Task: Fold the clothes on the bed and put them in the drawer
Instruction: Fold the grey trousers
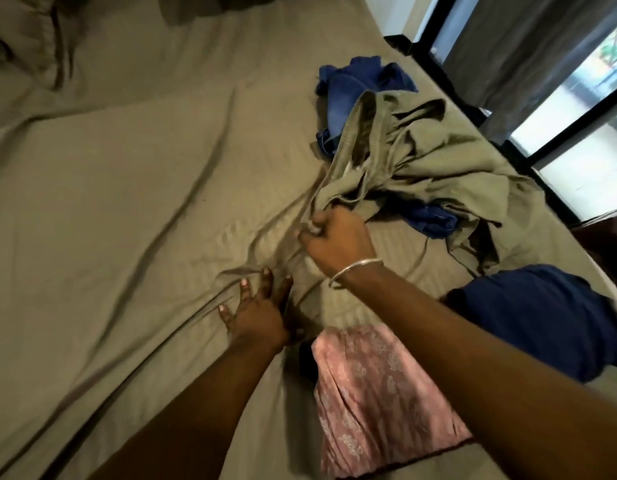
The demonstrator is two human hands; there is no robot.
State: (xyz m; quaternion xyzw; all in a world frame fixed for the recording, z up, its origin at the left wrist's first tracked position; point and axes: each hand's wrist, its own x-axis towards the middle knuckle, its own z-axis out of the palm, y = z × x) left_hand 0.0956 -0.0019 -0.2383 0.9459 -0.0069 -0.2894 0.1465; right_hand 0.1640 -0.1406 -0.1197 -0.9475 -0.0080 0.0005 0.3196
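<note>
Lying crumpled on the right of the bed point(127, 188), the olive garment point(421, 157) is gripped at its near edge by the right hand point(335, 237). Left hand point(258, 313) presses flat, fingers spread, on the sheet. Blue clothes point(348, 88) lie beneath, farther off.

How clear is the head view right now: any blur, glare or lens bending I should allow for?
Head view: dim room; the window at the right is blown out, hiding detail outside; wide-angle bending curves the bed edges; soft overall, yet both hands, left hand and right hand, and the olive garment read clearly.
</note>
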